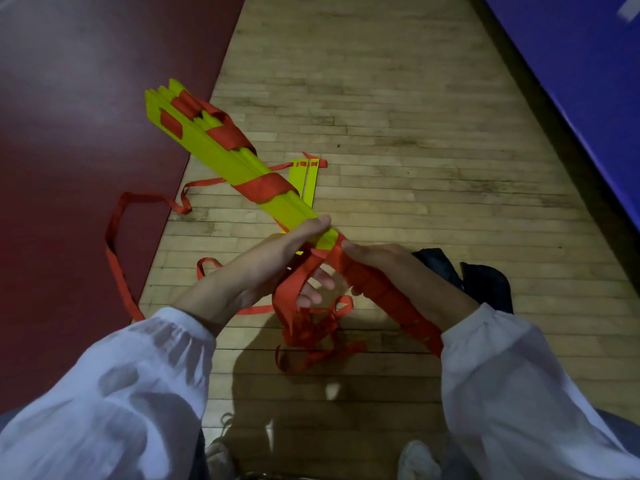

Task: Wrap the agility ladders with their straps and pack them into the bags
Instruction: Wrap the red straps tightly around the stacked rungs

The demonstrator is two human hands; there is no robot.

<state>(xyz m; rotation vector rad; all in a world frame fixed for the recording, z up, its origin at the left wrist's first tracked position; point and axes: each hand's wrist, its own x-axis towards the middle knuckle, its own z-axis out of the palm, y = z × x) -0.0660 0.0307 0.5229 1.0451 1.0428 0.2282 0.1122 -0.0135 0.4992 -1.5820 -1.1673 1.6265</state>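
A stack of yellow ladder rungs [221, 157] is held above the floor, slanting from upper left down to the hands. Red strap [266, 188] is wound round its middle and far end. My left hand [277, 258] grips the stack's near end, thumb on top and fingers underneath among loose strap loops. My right hand [388, 271] holds the strap-wound near end [384, 292], which runs back toward my right sleeve. More red strap [311, 334] hangs tangled below the hands. A dark bag [485, 282] lies on the floor right of my right hand.
Two more yellow rungs [306, 181] lie on the wooden floor [398, 133] behind the stack, with red strap [117, 237] trailing onto a dark red mat [69, 133] at left. A blue mat [588, 64] borders the right. My shoes [415, 462] show at the bottom.
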